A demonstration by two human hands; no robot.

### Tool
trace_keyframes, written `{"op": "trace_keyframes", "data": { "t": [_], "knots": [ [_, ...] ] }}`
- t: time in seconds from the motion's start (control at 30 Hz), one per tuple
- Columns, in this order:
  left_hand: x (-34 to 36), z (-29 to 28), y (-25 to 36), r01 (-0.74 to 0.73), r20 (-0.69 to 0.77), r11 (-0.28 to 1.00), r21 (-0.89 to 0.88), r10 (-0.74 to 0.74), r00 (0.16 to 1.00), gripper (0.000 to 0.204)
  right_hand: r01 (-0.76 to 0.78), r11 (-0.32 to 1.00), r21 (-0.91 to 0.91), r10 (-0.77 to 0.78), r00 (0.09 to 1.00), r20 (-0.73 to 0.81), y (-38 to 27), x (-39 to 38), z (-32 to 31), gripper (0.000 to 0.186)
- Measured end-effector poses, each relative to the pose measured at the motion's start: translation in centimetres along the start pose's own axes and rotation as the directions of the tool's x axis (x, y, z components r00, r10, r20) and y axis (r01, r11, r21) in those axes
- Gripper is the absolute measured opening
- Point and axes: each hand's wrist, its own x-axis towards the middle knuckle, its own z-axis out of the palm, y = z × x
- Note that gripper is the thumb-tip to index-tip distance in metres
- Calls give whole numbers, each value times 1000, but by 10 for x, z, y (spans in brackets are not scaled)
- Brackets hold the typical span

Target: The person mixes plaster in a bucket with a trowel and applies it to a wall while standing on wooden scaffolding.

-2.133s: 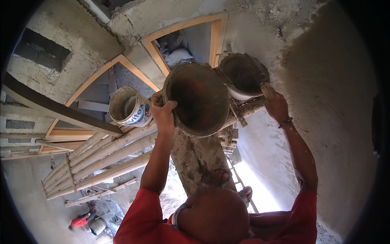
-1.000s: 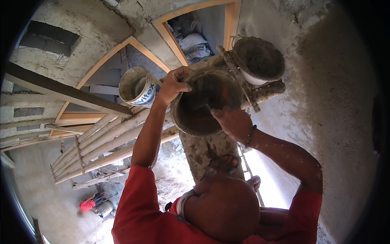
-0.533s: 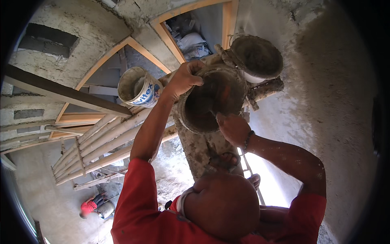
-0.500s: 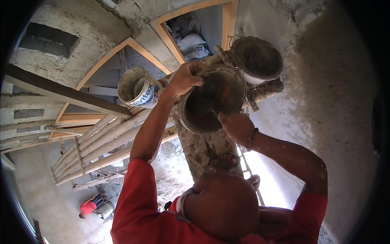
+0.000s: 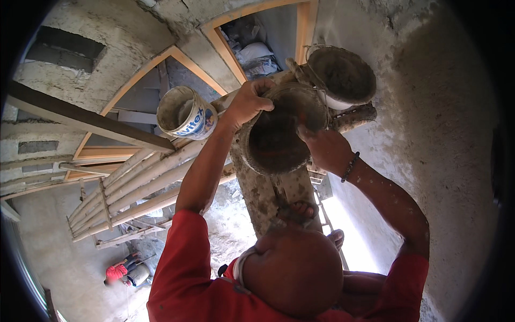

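My left hand (image 5: 249, 104) grips the upper left rim of a dark, mortar-crusted bucket (image 5: 271, 147) standing on a muddy plank (image 5: 249, 190). My right hand (image 5: 324, 150) is closed at the bucket's right inside, on something too dark to make out. Just beyond to the right sits a second mortar-caked bucket (image 5: 343, 75) with a wire handle. To the left of my left hand is a white bucket (image 5: 201, 126) with blue print.
Bamboo poles (image 5: 129, 198) form scaffolding at the left. A dark beam (image 5: 91, 121) crosses near wooden arched frames (image 5: 177, 56). A plastered wall (image 5: 440, 172) rises at the right, beside a ladder (image 5: 324, 214). A co-worker in red (image 5: 115, 271) is far below.
My right hand has left the right bucket's rim and reached into the middle bucket, lately shifting up and right. My left hand has moved up and right, still on the middle bucket's rim.
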Motion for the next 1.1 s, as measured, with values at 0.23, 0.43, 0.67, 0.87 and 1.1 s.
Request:
{"op": "trace_keyframes", "data": {
  "t": [0.23, 0.43, 0.67, 0.87, 1.1],
  "knots": [
    [6, 0, 2, 9, -86, 998, -64, -15, 996, 34, -27, 999, 34, 24, 997, 77, -7, -15, 27, 34],
    [2, 19, 1, 10, -162, 999, 49, -2, 987, 31, -132, 991, 0, 130, 983, -131, -7, 13, -12, 15],
    [1, 20, 9, 22, -203, 998, -51, -32, 979, 30, 67, 998, -20, -67, 997, 27, 3, -14, 22, 17],
    [3, 30, -2, -6, -232, 999, 38, 15, 973, 30, 52, 998, -24, -56, 985, -162, 1, 11, 5, 23],
    [-3, 35, 9, 14, -260, 1000, 7, -11, 966, 31, -9, 987, -159, 1, 999, -48, -19, -7, -25, 13]
  ]
}}
